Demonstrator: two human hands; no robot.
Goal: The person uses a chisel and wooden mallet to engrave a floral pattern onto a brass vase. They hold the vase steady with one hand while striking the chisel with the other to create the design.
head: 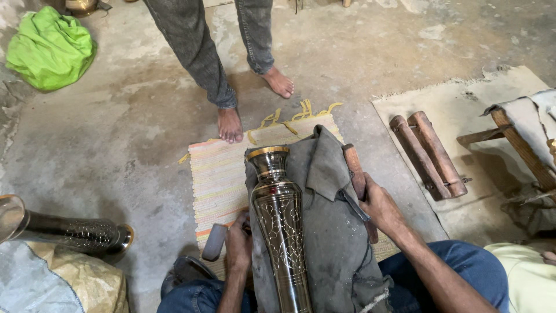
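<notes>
Head view looks down on a tall engraved metal vase [281, 232] lying lengthways over the person's lap, its gilt-rimmed mouth pointing away toward a striped woven mat [217, 179], its body bedded on a grey cloth [330, 232] draped over a wooden support. The left hand [238, 243] is pressed against the vase's left flank and is closed around a small hammer or mallet [215, 241], of which only the pale, rounded grey head shows clearly beside the knuckles. The right hand [379, 206] lies on the cloth with its fingers curled around a reddish wooden bar [354, 174] that juts from under the fabric; a firm grasp, it seems. By the look of it the piece is being steadied for chasing or engraving, and any coming stroke would call for the round, slippery body to be kept from rolling on the soft cloth. The vase is polished and dark, chased with looping scrollwork on its long tapering body. A second similar engraved vessel [69, 232] rests on a yellowish sack at the left. A standing person's bare feet [230, 124] touch the mat's far edge, on rough concrete floor [116, 133]; a wooden clamp-like frame [428, 153] lies on a pale mat to the right, and a bright green cloth bundle [51, 49] sits far left
</notes>
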